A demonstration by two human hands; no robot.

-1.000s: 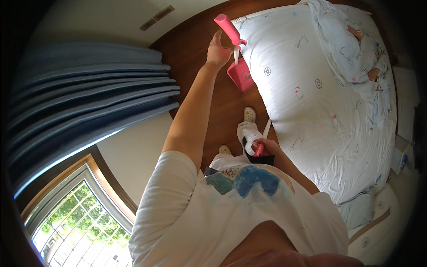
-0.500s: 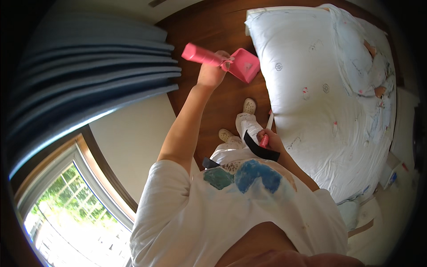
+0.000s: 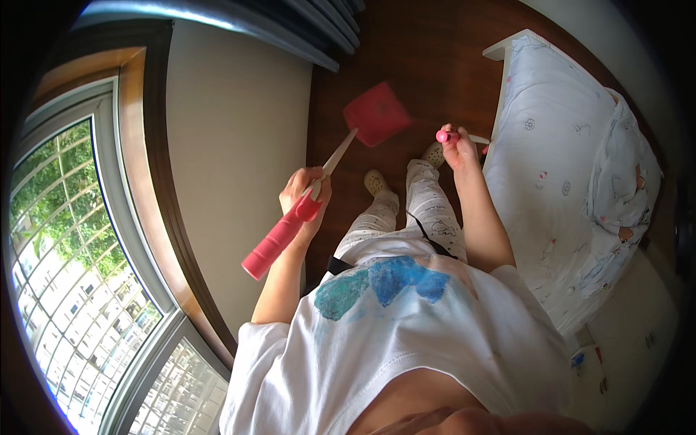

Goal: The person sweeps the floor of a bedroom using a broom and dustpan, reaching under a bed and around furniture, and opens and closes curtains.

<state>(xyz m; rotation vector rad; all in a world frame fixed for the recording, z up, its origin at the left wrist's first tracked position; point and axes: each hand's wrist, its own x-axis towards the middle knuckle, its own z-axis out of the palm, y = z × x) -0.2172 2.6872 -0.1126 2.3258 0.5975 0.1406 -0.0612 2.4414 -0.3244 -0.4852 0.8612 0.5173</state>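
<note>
My left hand (image 3: 304, 194) is wrapped round the pale handle of a long-handled dustpan (image 3: 377, 114). Its ribbed pink grip end points back toward me, and the pink pan, slightly blurred, hangs over the floor ahead. My right hand (image 3: 461, 148) is closed on the pink grip of what looks like a broom (image 3: 446, 135). From this hand a white pole runs right toward the bed's edge, with a bit of pink below it. The broom's lower end is mostly hidden.
A bed (image 3: 551, 152) with a white patterned sheet and rumpled bedding stands at the right. At the left are a window (image 3: 80, 239) with a grid outside and a pale wall (image 3: 232, 152). Blue curtains (image 3: 304, 29) hang at the far left, above the dark wood floor (image 3: 428, 58).
My left hand has come back toward me, and the dustpan's handle now slants down-left. My right hand has moved forward from my waist with its pink grip. The view has turned toward the window.
</note>
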